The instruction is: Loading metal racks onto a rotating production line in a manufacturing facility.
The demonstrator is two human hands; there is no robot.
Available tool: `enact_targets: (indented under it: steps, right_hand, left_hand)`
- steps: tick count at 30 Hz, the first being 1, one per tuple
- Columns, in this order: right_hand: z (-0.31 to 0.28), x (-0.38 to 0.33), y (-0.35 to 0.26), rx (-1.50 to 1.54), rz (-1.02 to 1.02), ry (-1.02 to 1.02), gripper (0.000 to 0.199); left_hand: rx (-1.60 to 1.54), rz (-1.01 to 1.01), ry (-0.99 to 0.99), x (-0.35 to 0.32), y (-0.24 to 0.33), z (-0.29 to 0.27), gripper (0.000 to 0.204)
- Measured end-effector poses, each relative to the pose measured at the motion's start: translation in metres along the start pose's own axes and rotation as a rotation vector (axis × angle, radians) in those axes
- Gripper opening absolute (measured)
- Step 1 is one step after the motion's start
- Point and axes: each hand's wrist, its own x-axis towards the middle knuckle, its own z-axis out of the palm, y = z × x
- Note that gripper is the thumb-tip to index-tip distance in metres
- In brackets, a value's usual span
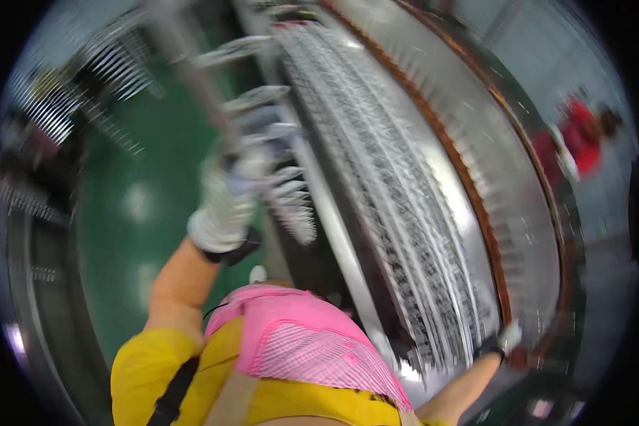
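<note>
Gripping a grey pole (192,71), the gloved left hand (224,202) rises beside a long machine (405,177) strung with white threads (376,163). Right hand (508,337), blurred, lies at the machine's lower edge; its grip cannot be told. Green floor (149,213) lies left.

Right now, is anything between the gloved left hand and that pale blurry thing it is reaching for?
Nothing visible. The left hand is already on the pale blurry thing, though blur hides the grip. The right hand rests far off by the white wire racks.
</note>
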Motion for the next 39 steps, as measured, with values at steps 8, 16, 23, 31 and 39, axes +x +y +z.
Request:
enact_targets:
  steps: [8,16,23,31,39]
  right_hand:
    - [-0.273,-0.161,-0.238,1.567,-0.196,-0.275,0.045]
    - [-0.284,-0.239,-0.455,1.412,-1.284,-0.54,0.061]
    - [-0.343,-0.288,-0.519,1.575,-1.61,-0.932,0.057]
    - [-0.411,-0.343,-0.634,1.703,-1.909,-1.241,0.041]
    - [-0.628,-0.413,-0.748,1.978,-1.983,-0.961,0.036]
  left_hand:
    - [-0.364,-0.136,-0.111,-0.014,-0.058,-0.054,0.04]
    - [-0.435,-0.022,0.034,0.007,0.012,-0.109,0.046]
    - [-0.313,0.17,0.094,0.016,0.091,-0.146,0.051]
    - [-0.155,0.318,-0.004,0.045,0.143,-0.223,0.039]
    - [0.453,0.532,0.412,0.031,0.156,-0.374,0.052]
